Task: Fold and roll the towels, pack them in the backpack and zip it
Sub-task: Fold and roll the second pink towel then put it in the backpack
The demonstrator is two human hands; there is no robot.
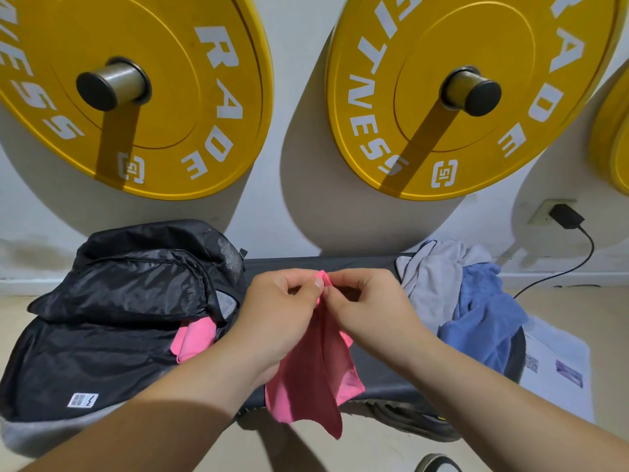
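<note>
- The pink towel (pixel 313 376) hangs in the air over the front edge of the desk (pixel 374 369), between the backpack and the heap of loose towels; its long axis runs near vertical, top corner up at the fingers, free lower corner pointing down toward the floor; the cloth is bunched lengthwise, not flat.
- The left hand (pixel 275 318) pinches the towel's top between thumb and forefinger; the right hand (pixel 367 311) pinches the same top just beside it; neither grip is spread.
- Step in hand, as a judgement: finding the corners to open this towel for folding; no fold or roll shows in it yet.
- The next move likely calls for the two grips to part along the top edge until the cloth hangs wide, then for laying it on the bare middle of the desk; that space looks narrow, so the towel may have to lie lengthwise.
- The backpack (pixel 102 335) lies at the left end of the desk, flap open; a second pink towel (pixel 194 338) shows in its mouth, so some packing looks done.
- A grey towel (pixel 432 281) and a blue towel (pixel 483 318) lie heaped at the right end, unfolded; the zip comes last.
</note>
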